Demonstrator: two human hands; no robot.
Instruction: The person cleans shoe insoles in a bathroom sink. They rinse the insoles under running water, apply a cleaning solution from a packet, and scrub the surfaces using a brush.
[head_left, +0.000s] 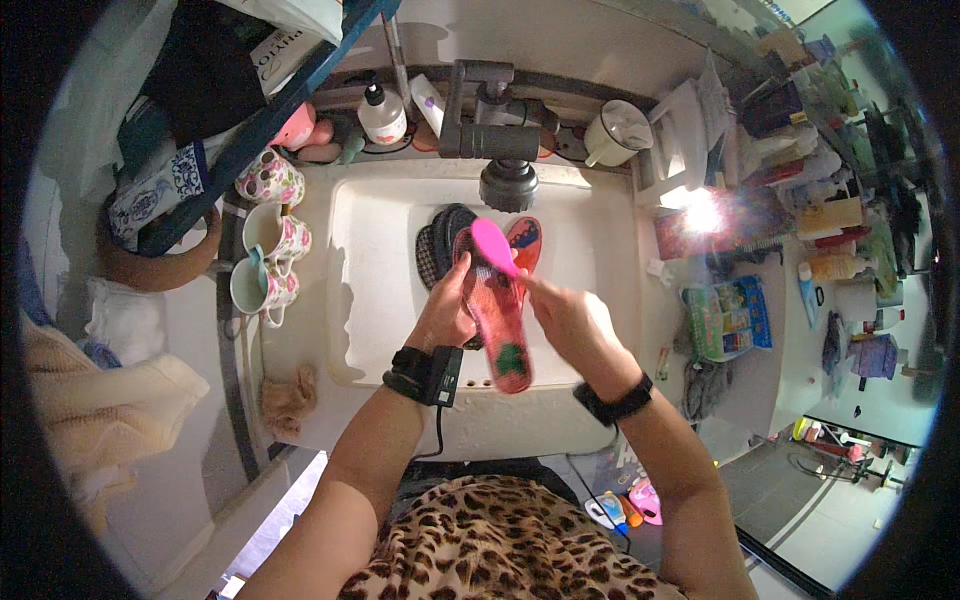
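Observation:
Over a white ceramic sink, my left hand holds a red shoe insole with a dark green patch at its near end. A bright pink brush, seen from its smooth back, lies against the insole's upper part; my right hand grips it by the handle end. Its bristles are hidden. Behind the insole, dark footwear or insoles and another red insole with a blue patch rest in the basin. Both wrists wear black bands.
A black faucet hangs over the basin's back. Along the back ledge stand a pump bottle and a white enamel mug. Floral mugs line the left side. A peach cloth lies at the left rim, a colourful packet to the right.

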